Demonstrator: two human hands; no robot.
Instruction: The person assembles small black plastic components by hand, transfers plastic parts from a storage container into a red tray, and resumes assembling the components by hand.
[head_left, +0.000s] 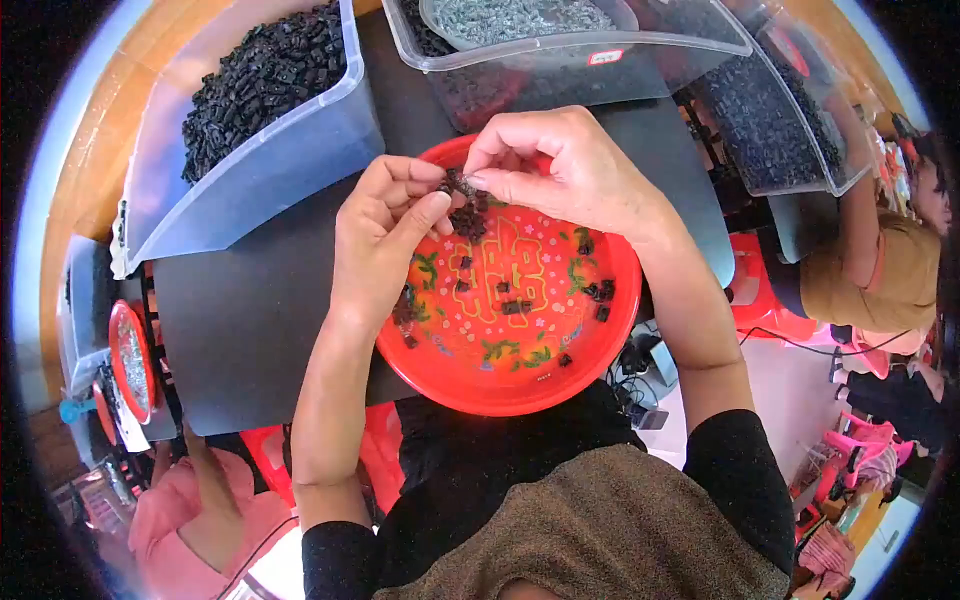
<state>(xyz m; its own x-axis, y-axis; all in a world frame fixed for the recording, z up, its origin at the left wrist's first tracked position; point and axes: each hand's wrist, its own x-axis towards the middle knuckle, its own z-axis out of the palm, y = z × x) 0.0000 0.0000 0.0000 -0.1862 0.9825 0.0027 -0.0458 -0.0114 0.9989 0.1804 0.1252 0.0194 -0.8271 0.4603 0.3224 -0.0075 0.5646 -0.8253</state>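
Over the far side of a round red basin (pixel 510 404), my two hands meet at the fingertips. My left hand (pixel 372 232) is closed with its thumb and fingers around small black plastic parts (pixel 470 218). Close against it, my right hand (pixel 575 168) pinches with thumb and forefinger at a tiny piece; a pale glint shows there, but the piece is too small to make out. Inside the basin, on its printed floor, lie several loose black parts (pixel 515 307), some in a group near the right wall.
A clear bin of black parts (pixel 265 85) stands at the far left of the dark table (pixel 240 330). Another clear bin (pixel 560 85) at the back carries a tub of clear pieces (pixel 525 18). People sit at both sides; a red tray (pixel 132 360) lies left.
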